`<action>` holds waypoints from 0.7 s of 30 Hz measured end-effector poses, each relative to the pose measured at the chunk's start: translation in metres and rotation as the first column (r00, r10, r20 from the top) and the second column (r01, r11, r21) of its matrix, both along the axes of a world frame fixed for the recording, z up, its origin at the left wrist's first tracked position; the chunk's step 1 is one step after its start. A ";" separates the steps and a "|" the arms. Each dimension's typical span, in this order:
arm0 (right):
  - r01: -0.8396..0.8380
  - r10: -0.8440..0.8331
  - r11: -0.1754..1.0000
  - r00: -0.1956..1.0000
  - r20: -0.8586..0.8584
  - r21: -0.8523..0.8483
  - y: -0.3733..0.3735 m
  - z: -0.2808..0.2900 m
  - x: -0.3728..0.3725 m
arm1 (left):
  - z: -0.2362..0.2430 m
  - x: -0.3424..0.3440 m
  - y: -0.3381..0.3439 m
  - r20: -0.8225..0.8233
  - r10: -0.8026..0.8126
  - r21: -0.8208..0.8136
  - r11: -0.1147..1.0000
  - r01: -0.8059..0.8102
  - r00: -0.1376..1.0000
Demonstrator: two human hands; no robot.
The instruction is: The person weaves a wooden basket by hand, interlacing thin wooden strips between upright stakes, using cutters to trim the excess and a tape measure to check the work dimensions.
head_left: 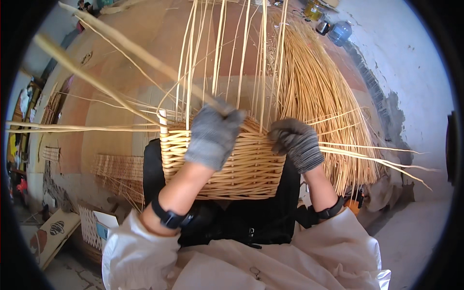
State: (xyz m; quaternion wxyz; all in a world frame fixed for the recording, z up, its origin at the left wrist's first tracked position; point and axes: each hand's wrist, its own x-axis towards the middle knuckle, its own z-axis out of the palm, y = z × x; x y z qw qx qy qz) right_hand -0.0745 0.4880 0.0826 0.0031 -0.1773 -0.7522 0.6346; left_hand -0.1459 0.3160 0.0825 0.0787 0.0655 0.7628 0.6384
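Note:
A half-woven wicker basket (232, 174) of pale willow rests against my lap, with upright stakes (218, 48) rising from its far side. My left hand (212, 137), in a grey knitted glove, is closed around a thick willow rod (154, 62) at the basket's upper edge. That rod slants away to the far left and looks slightly blurred. At the right corner of the rim, my right hand (297, 144), gloved alike, has its fingers curled in against the weave. What lies between those fingers is hidden. Long rod ends stick out sideways past both corners.
A big sheaf of loose willow rods (324, 96) lies on the floor at the right. Beyond it stands a blue water jug (340, 33) by the white wall (415, 53). Left of the basket lie a flat woven panel (118, 169) and a board with dark patterns (55, 237).

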 end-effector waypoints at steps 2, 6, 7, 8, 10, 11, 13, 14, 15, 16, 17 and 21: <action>0.208 -0.206 0.975 0.978 -0.031 0.072 0.001 0.007 -0.009 | -0.011 0.010 -0.018 0.266 0.020 0.060 0.997 -0.038 0.964; -0.256 0.185 0.963 0.857 0.482 0.087 0.001 0.014 -0.052 | -0.015 0.020 -0.031 0.323 -0.016 0.154 0.987 -0.036 0.946; -0.265 0.143 0.953 0.822 0.551 0.148 0.004 0.013 -0.060 | -0.015 0.019 -0.031 0.333 -0.040 0.152 0.988 -0.012 0.942; -0.318 0.174 0.935 0.797 0.578 0.158 0.005 0.012 -0.068 | -0.014 0.017 -0.031 0.375 -0.059 0.164 0.986 -0.004 0.925; -0.377 0.223 0.914 0.779 0.586 0.153 0.008 0.007 -0.074 | -0.015 0.010 -0.032 0.382 -0.075 0.092 0.995 0.043 0.921; -0.380 0.242 0.915 0.788 0.566 0.138 0.011 0.005 -0.074 | -0.016 0.005 -0.032 0.403 -0.081 0.062 0.996 0.061 0.911; -0.280 0.206 0.959 0.795 0.571 0.043 0.014 0.001 -0.068 | -0.016 -0.006 -0.034 0.415 -0.125 0.043 0.992 0.118 0.901; -0.297 0.252 0.955 0.823 0.509 0.007 0.015 0.000 -0.062 | -0.016 -0.013 -0.033 0.343 -0.139 -0.112 0.976 0.188 0.929; -0.314 0.294 0.949 0.846 0.446 -0.029 0.014 -0.001 -0.058 | -0.014 -0.019 -0.032 0.280 -0.169 -0.257 0.935 0.244 0.945; -0.310 0.296 0.950 0.843 0.450 -0.044 0.014 -0.001 -0.053 | -0.012 -0.025 -0.028 0.220 -0.208 -0.400 0.872 0.283 0.953; -0.353 0.313 0.936 0.833 0.457 0.003 0.012 -0.001 -0.050 | -0.008 -0.029 -0.024 0.371 -0.148 -0.330 0.902 0.280 0.917; -0.302 0.206 0.929 0.903 0.377 0.214 0.006 -0.006 -0.041 | 0.012 -0.042 0.015 -0.081 -0.417 -0.841 0.516 0.163 0.905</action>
